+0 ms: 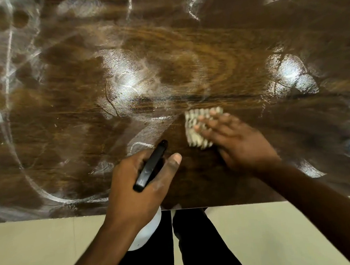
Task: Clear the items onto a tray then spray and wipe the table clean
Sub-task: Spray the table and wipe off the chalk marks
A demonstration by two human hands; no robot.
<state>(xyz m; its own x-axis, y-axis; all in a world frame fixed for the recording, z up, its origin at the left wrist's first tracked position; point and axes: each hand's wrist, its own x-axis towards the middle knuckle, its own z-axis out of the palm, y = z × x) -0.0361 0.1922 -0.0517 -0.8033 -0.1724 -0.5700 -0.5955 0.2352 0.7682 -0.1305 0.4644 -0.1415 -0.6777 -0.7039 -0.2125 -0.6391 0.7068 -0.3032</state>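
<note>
Table (235, 39): dark wood with wet shine and white streaks (10, 69) all over, mostly out past the fingertips and way off left of both hands.
Clearing: looks done to me, the only thing I can see lying on the wood is the cloth. The tray isn't in view.
Spraying: I'd guess mostly done too, going by the wet patches ahead of both hands.
Wiping: underway but early, I reckon. The wood right around the right hand looks cleaner, and everything further out is yet to do.
Left hand (131, 180): wrapped round the neck of the spray bottle (150, 167), thumb sticking out to the right. The black nozzle points away and a bit right, toward the cloth. I can't tell if a finger is on the trigger. The bottle's white body hangs below the wrist, past the near table edge.
Right hand (237, 141): flat, palm down, fingers straight and spread, pressing on the cloth. It's blurry, so probably mid-swipe.
Cloth (194, 130): pale and ribbed, bunched under the right fingertips and poking out on their left side. It's near the nozzle tip but not touching it.
Forearms: both reach in over the near edge, the right one slanting in from the lower right.
Left to do: run the cloth over the rest, maybe with another squirt.
</note>
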